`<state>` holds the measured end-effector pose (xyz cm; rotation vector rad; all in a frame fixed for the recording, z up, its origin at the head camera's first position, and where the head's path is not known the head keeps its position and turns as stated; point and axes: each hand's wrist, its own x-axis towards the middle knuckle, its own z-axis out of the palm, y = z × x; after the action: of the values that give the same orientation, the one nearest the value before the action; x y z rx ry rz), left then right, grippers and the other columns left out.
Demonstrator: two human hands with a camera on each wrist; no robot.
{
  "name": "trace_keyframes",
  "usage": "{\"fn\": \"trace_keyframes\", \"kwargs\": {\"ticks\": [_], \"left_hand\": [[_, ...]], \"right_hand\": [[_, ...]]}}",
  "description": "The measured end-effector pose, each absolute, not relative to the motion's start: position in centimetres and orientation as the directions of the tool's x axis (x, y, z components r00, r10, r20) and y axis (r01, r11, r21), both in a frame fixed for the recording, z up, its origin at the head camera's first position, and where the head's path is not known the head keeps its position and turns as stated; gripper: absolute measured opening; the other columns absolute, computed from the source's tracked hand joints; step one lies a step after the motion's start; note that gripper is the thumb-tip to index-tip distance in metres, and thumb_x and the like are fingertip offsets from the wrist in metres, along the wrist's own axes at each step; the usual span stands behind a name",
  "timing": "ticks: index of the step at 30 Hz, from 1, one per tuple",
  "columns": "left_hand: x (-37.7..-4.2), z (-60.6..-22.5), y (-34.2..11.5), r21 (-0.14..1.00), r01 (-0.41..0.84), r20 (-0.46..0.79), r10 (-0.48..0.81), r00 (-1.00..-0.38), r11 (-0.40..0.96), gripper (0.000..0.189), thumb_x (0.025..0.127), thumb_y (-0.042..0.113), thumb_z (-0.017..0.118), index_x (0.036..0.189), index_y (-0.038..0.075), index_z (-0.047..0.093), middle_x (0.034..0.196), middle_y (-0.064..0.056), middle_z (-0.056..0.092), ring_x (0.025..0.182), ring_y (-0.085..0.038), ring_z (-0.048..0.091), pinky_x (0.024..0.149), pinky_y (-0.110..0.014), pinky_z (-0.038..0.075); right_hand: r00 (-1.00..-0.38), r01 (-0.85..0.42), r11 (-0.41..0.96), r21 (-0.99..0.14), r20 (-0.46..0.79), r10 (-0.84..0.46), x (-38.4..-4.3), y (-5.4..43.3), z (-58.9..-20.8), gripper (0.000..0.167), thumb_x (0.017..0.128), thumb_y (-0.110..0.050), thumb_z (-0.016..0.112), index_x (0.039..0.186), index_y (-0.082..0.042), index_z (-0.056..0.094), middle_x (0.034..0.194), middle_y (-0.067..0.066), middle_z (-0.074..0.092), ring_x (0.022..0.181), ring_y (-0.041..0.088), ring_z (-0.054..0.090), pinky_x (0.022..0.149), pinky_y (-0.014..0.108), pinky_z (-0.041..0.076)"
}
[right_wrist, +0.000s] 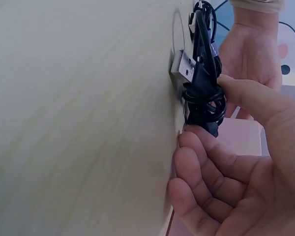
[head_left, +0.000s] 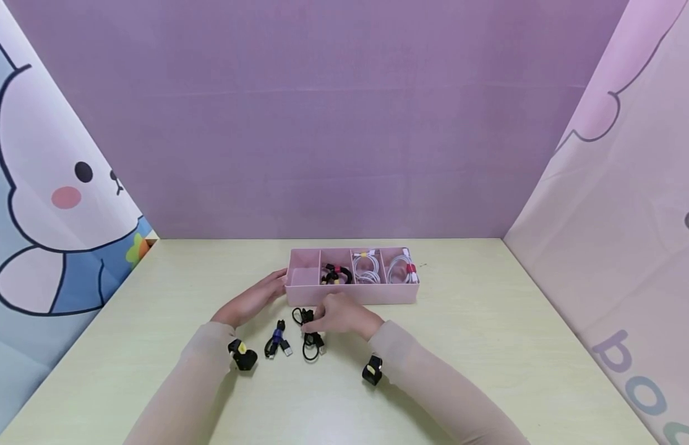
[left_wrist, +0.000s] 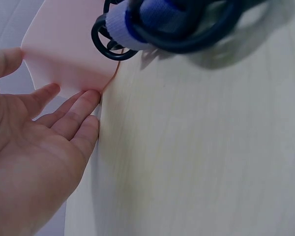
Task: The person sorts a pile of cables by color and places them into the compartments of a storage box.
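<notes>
A pink divided box [head_left: 351,296] stands on the table. My left hand [head_left: 255,301] touches its left end; in the left wrist view the fingers [left_wrist: 73,115] lie fairly straight against the box's lower edge, the thumb higher on its side. In front of the box, my right hand [head_left: 343,314] pinches a bundled black USB cable [head_left: 312,340] between thumb and fingertips. The right wrist view shows this cable [right_wrist: 205,101] wound round itself, its metal plug [right_wrist: 183,66] sticking out. Between the hands lies another black USB cable [head_left: 277,340] with a blue strap.
Black cables [head_left: 338,274] with red and yellow ties lie in the box's second compartment from the left. Coiled white cables [head_left: 367,269] fill the two at the right, one with a red tie [head_left: 410,268]. A purple backdrop [head_left: 333,123] and printed side cloths surround the table.
</notes>
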<state>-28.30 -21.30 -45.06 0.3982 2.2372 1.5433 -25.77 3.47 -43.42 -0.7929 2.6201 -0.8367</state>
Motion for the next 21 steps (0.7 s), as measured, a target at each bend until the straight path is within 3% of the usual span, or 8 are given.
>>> {"fn": "trace_keyframes", "kwargs": {"ticks": [7,16,21], "left_hand": [[-28.36,-45.24,-21.41,0.933,0.002,-0.166,0.438,-0.884,0.359,0.064,0.109,0.047,0.032,0.162,0.016,0.015,0.163,-0.014,0.025,0.147,-0.036,0.027,0.121,-0.054,0.014],[-28.32,-45.2,-21.34,0.934,-0.009,-0.172,0.428,-0.887,0.357,0.064,0.11,0.046,0.032,0.162,0.015,0.014,0.163,-0.014,0.025,0.147,-0.036,0.027,0.121,-0.052,0.015],[-28.22,-45.09,-21.31,0.933,-0.004,-0.17,0.432,-0.886,0.359,0.063,0.11,0.045,0.032,0.162,0.015,0.014,0.163,-0.015,0.025,0.147,-0.036,0.027,0.121,-0.053,0.015]], "right_hand": [[-0.786,-0.439,0.653,-0.617,-0.088,-0.612,-25.73,3.59,-43.45,0.042,0.085,-0.042,0.079,0.058,-0.013,0.067,0.045,-0.014,0.042,0.044,0.003,0.034,0.048,0.02,0.032],[-0.769,-0.471,0.642,-0.604,-0.076,-0.635,-25.74,3.46,-43.49,0.023,0.084,-0.038,0.08,0.071,-0.02,0.074,0.066,-0.015,0.064,0.06,0.004,0.055,0.061,0.019,0.047],[-0.766,-0.482,0.629,-0.61,-0.054,-0.64,-25.73,3.53,-43.62,0.024,0.084,-0.034,0.08,0.069,-0.018,0.071,0.064,-0.016,0.061,0.057,0.002,0.052,0.058,0.018,0.044]]}}
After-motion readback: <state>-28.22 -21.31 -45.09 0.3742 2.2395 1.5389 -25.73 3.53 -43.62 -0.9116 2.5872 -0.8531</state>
